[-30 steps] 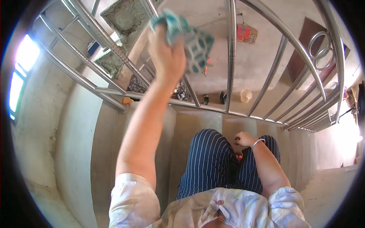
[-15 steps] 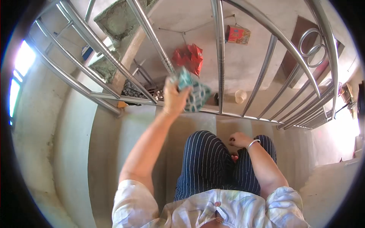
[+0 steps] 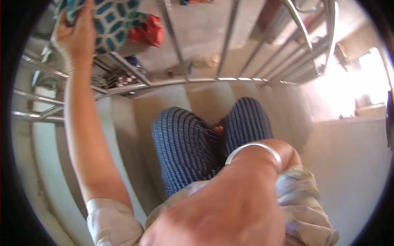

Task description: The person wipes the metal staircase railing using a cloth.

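Observation:
High at the left, my left hand [image 3: 76, 41] is closed on a teal and white patterned cloth [image 3: 113, 24] that hangs beside it, in front of the metal railing [image 3: 174, 37]. My right hand [image 3: 221, 209] looms large and blurred close to the camera, over my shirt. Its fingers are hidden, so I cannot make out how they are held. A silver bangle [image 3: 256, 145] circles that wrist. Below are my knees in dark striped trousers [image 3: 182, 143].
Pale stair steps [image 3: 119, 135] run beneath me and to the left. Beyond the railing hangs a red bag [image 3: 150, 32], with a jumble of small items [image 3: 123, 78] lower down. Bright light comes from an opening [image 3: 371, 76] at the right.
My left hand has risen up and leftward with the cloth. My right hand has left my knee and come up close to the camera. The view has shifted.

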### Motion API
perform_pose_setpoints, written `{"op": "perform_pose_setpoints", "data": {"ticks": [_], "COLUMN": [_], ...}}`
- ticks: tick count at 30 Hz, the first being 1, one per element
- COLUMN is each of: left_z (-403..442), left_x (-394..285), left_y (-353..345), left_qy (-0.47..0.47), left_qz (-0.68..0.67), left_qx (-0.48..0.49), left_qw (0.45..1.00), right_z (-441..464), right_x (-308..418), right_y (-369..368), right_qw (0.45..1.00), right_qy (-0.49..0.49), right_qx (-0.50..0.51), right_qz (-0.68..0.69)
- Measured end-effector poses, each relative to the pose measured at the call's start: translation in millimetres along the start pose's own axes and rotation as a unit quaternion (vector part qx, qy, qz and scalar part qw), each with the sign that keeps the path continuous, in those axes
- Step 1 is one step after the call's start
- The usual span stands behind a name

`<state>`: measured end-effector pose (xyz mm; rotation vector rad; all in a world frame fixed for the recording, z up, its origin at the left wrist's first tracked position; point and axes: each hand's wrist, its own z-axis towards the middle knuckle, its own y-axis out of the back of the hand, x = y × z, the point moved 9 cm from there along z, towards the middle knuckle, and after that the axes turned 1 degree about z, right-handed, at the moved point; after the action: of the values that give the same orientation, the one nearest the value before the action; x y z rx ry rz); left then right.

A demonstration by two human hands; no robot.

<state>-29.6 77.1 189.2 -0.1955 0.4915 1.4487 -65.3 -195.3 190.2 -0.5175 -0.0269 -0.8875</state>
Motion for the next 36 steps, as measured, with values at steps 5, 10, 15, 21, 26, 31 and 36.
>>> {"op": "perform_pose_setpoints", "data": {"ticks": [5, 10, 15, 21, 26, 31, 36], "left_z": [-23.2, -53.8, -92.1, -181.8, -208.7, -223.1, -89.1], "left_x": [6.5, 53.2, 39.8, 81.6, 58.2, 85.8, 14.8], "left_y": [-3.7, -11.9, -16.1, -36.3, -41.8, -44.5, -8.2], "left_qy": [0.015, 0.121, 0.051, 0.179, 0.129, 0.245, 0.155], "left_qz": [0.014, -0.019, 0.091, 0.139, 0.189, 0.170, -0.004], "left_qx": [0.010, 0.054, 0.073, 0.158, 0.205, 0.302, 0.121], "left_qw": [1.000, 0.991, 0.992, 0.961, 0.952, 0.905, 0.980], "right_z": [0.3, 1.2, -17.4, -105.1, -234.3, -336.7, -336.6], "right_x": [12.5, 17.3, -0.3, -66.1, -54.7, -63.4, -70.3], "right_y": [-8.9, -9.9, -20.6, 96.7, 251.8, 306.3, 299.5], "right_qw": [0.986, 0.979, 0.958, 0.914, 0.683, 0.451, 0.474], "right_qy": [0.067, 0.141, -0.044, -0.382, -0.541, -0.655, -0.580], "right_qx": [0.025, 0.031, 0.000, 0.082, -0.117, -0.019, 0.054], "right_qz": [0.148, 0.141, 0.282, -0.113, -0.476, -0.606, -0.661]}}
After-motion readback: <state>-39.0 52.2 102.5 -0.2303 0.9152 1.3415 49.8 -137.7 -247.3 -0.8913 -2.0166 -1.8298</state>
